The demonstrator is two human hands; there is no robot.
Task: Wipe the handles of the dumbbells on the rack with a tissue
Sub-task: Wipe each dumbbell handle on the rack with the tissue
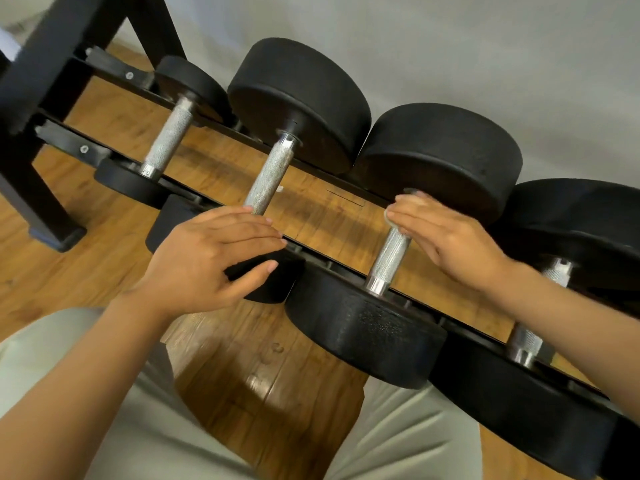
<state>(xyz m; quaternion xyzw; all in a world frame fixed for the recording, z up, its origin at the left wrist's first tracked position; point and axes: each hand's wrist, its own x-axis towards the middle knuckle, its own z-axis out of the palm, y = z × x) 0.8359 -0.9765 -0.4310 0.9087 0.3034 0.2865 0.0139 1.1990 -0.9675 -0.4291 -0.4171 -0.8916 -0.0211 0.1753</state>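
Several black dumbbells with knurled silver handles lie across a black rack [104, 72]. My right hand [446, 237] lies over the upper part of the third dumbbell's handle [389, 259], fingers nearly straight, pressing a small white tissue [390, 216] against it; only an edge of the tissue shows under the fingertips. My left hand [211, 258] rests with straight fingers on the near head [270, 278] of the second dumbbell, covering the low end of that dumbbell's handle [268, 178]. The first handle [168, 136] is at the left, and a fourth handle [526, 341] shows beside my right forearm.
The rack's black upright legs [38, 188] stand at the left on a wooden floor [104, 271]. A grey wall [450, 46] is behind the rack. My knees in light trousers [408, 427] are close under the rack's front rail.
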